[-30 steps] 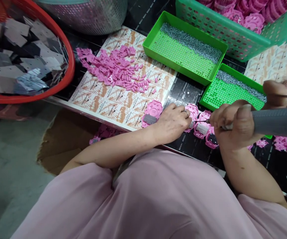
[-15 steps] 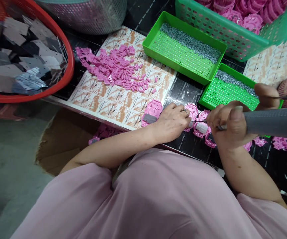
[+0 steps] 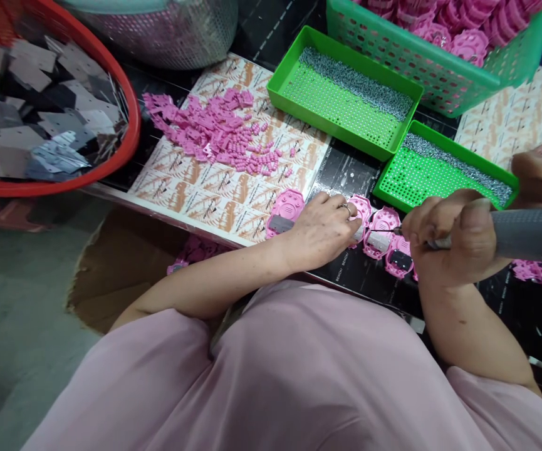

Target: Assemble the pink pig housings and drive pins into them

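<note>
My right hand [image 3: 458,238] is wrapped round a grey electric screwdriver [image 3: 531,235], whose thin bit points left toward my left hand. My left hand [image 3: 324,228], with a ring on one finger, is closed over a pink plastic part [image 3: 359,210] with a grey plate on it; the fingertips are partly hidden. Just right of it lie a second pink part [image 3: 382,235] with a grey plate and another pink part [image 3: 399,258] with a dark plate. On the left, one more pink part [image 3: 286,210] lies beside my wrist.
Two green trays [image 3: 336,128] of small screws stand behind my hands. A heap of small pink pieces [image 3: 218,128] lies on the patterned board. At left is a red basket [image 3: 132,125] of metal plates; at back right, a green basket [image 3: 411,53] of pink parts.
My right hand and the screwdriver have moved to the right, drawing the bit back from my left fingers. More of the dark-plated pink part shows. My left hand has barely moved.
</note>
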Motion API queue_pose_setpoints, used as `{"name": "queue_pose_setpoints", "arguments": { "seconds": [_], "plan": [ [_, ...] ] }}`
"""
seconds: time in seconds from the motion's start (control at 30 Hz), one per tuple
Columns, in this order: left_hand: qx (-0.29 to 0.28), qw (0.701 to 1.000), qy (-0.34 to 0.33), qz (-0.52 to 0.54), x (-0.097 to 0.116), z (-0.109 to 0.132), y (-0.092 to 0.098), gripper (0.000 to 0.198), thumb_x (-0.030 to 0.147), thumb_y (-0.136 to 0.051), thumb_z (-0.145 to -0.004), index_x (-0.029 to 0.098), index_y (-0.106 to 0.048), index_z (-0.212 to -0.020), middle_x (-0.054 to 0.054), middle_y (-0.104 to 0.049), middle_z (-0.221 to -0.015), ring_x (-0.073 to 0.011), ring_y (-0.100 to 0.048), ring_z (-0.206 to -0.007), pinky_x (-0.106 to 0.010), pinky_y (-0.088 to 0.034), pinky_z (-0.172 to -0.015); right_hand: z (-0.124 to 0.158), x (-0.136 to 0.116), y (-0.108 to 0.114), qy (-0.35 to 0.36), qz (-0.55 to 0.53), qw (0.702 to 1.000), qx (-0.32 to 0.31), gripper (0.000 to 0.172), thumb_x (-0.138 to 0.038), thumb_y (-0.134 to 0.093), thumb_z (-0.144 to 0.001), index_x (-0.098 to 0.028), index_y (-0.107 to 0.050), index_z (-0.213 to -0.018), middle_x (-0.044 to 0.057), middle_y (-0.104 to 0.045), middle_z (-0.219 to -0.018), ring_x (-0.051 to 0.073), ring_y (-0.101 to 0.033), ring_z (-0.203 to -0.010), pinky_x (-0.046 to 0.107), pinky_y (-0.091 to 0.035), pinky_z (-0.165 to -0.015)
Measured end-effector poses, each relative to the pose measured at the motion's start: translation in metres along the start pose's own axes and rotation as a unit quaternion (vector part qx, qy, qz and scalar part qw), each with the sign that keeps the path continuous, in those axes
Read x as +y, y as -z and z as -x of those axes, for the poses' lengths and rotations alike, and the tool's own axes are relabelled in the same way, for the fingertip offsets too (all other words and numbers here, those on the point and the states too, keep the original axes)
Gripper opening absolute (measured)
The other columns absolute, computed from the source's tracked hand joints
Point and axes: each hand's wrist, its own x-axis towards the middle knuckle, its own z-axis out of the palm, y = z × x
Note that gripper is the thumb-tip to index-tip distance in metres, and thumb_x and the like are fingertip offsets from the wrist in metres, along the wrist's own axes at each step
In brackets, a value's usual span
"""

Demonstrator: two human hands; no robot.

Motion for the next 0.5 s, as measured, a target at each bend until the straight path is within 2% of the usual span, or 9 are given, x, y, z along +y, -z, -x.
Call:
{"name": "queue_pose_setpoints", "arguments": {
  "seconds": [0.1, 0.23, 0.33, 0.5],
  "plan": [
    [0.033, 0.999, 0.002, 0.017, 0.002, -0.001, 0.000, 0.022, 0.036, -0.063, -0.091, 0.019, -0.070, -0.104, -0.005, -0.068, -0.107, -0.0223, -0.056, -0.096, -0.034, -0.033, -0.073, 0.000, -0.009, -0.002, -0.027, 0.004, 0.999, -0.031, 0.048, -0.039, -0.064, -0.083, -0.021, -0.040, -0.046, -0.005, -0.033, -0.042, 0.008, -0.034, -0.030, 0.027, -0.028, -0.028],
    [0.050, 0.998, 0.002, 0.046, 0.005, -0.003, -0.005, 0.019, 0.033, -0.059, -0.094, 0.019, -0.073, -0.092, -0.006, -0.068, -0.093, -0.0214, -0.055, -0.092, -0.034, -0.034, -0.071, 0.000, -0.020, -0.005, -0.051, 0.012, 0.996, -0.069, 0.051, -0.045, -0.063, -0.084, -0.021, -0.039, -0.046, -0.005, -0.030, -0.039, 0.009, -0.034, -0.030, 0.027, -0.026, -0.028],
    [0.064, 0.996, 0.005, 0.065, 0.006, -0.003, -0.009, 0.021, 0.031, -0.058, -0.094, 0.019, -0.072, -0.085, -0.007, -0.067, -0.089, -0.0212, -0.055, -0.090, -0.034, -0.035, -0.071, 0.001, -0.025, -0.004, -0.046, -0.003, 0.995, -0.083, 0.047, -0.041, -0.062, -0.085, -0.021, -0.040, -0.049, -0.005, -0.033, -0.041, 0.009, -0.036, -0.031, 0.028, -0.027, -0.030],
    [0.092, 0.991, -0.003, 0.093, 0.007, -0.001, -0.012, 0.021, 0.034, -0.059, -0.093, 0.020, -0.072, -0.083, -0.005, -0.067, -0.090, -0.0203, -0.055, -0.090, -0.034, -0.036, -0.073, 0.003, -0.030, -0.004, -0.056, -0.022, 0.994, -0.093, 0.045, -0.038, -0.062, -0.085, -0.019, -0.040, -0.051, -0.005, -0.034, -0.044, 0.007, -0.039, -0.034, 0.026, -0.030, -0.032]
  ]
}}
